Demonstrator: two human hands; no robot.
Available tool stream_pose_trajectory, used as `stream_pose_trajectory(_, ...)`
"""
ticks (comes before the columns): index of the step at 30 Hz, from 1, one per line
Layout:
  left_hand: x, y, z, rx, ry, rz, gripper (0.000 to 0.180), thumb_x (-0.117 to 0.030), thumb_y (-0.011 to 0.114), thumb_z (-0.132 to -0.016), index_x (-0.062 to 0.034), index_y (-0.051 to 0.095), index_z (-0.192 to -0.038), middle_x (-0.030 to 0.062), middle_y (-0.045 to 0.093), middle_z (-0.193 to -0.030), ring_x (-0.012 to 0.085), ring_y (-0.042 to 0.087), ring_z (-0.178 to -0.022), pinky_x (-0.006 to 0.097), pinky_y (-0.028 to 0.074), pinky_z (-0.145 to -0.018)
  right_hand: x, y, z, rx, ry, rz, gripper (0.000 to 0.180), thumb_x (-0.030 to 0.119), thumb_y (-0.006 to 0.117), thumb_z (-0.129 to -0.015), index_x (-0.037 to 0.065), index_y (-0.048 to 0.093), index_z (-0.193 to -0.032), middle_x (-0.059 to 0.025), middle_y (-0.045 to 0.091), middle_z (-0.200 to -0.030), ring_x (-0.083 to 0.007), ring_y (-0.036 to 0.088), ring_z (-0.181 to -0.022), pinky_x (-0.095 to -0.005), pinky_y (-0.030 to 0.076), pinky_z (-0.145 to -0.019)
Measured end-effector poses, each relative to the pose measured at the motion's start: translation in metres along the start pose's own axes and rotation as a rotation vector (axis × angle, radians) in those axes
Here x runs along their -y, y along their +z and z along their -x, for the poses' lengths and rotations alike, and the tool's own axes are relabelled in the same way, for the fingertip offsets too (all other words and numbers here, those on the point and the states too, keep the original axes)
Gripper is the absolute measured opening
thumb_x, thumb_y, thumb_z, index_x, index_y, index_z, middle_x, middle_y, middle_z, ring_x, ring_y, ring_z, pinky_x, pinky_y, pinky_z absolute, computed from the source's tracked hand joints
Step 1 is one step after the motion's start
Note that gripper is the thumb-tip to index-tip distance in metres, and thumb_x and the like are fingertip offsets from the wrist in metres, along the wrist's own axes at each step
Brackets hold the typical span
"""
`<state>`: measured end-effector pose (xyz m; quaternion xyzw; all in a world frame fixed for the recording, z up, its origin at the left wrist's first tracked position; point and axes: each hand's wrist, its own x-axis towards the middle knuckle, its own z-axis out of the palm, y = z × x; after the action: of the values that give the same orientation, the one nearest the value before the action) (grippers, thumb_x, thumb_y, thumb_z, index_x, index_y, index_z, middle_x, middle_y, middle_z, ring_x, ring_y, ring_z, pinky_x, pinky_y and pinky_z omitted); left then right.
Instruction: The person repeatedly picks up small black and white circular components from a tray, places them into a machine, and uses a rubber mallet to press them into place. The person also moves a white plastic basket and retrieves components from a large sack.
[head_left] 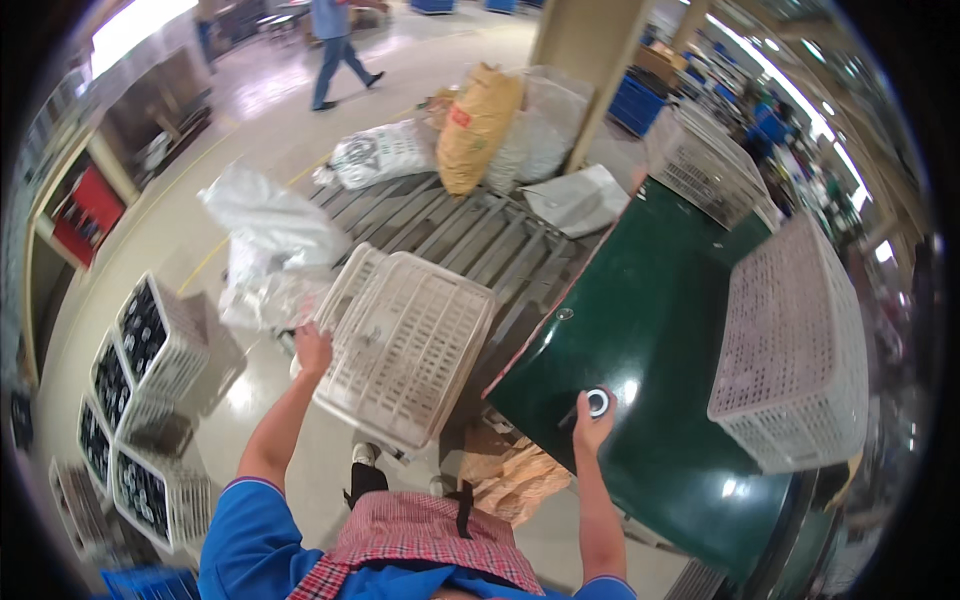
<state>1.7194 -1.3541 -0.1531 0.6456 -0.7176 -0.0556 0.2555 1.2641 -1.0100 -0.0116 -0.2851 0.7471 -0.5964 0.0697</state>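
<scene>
My left hand (313,348) is at the left edge of a white perforated plastic crate (408,335), its fingers closed on the rim. This crate is tilted, and the rim of a second white crate (350,285) shows behind its left side. Over the front edge of a green-topped table (640,340), my right hand (593,430) is closed on a small black round part (598,403) with a white ring on its end. What the part is cannot be made out.
A slatted metal roller rack (500,240) lies ahead, with a tan sack (478,130) and white sacks (275,230). Crates of black parts (140,485) stand on the floor at left. Another white crate (795,340) rests on the table's right. A person (335,50) walks far off.
</scene>
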Motion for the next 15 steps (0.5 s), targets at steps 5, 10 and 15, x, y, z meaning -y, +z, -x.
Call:
stream_pose_trajectory(5,0.019,0.056,-0.107,0.599,-0.246,0.14,0.055,-0.046,0.07,-0.08,0.0055,0.064,-0.098,0.0225,0.065,-0.106,0.0294,0.064,-0.094,0.042,0.049,-0.075,0.009,0.016,0.006,-0.111,-0.026,0.021,0.034,0.01,0.068,-0.082,0.001,0.056,-0.112,-0.0039,0.059,-0.091,-0.0113,0.055,-0.08,-0.025,0.046,-0.074)
stream_pose_trajectory(10,-0.045,0.031,-0.102,0.818,-0.132,0.389,0.051,-0.048,0.071,-0.08,0.0022,0.068,-0.079,0.0088,0.066,-0.067,0.0185,0.061,-0.057,0.035,0.046,-0.055,0.012,0.016,0.001,-0.093,0.038,-0.064,0.033,0.009,0.066,-0.084,0.001,0.055,-0.115,-0.0031,0.059,-0.091,-0.01,0.054,-0.08,-0.023,0.046,-0.074)
stream_pose_trajectory(15,-0.149,0.003,-0.103,1.006,-0.159,0.765,0.042,-0.039,0.065,-0.088,0.0026,0.065,-0.082,0.0067,0.062,-0.065,0.0139,0.056,-0.052,0.031,0.043,-0.051,0.005,0.018,0.002,-0.243,0.062,0.021,0.034,0.015,0.071,-0.081,0.002,0.059,-0.11,-0.0036,0.061,-0.092,-0.0122,0.057,-0.085,-0.0249,0.047,-0.079)
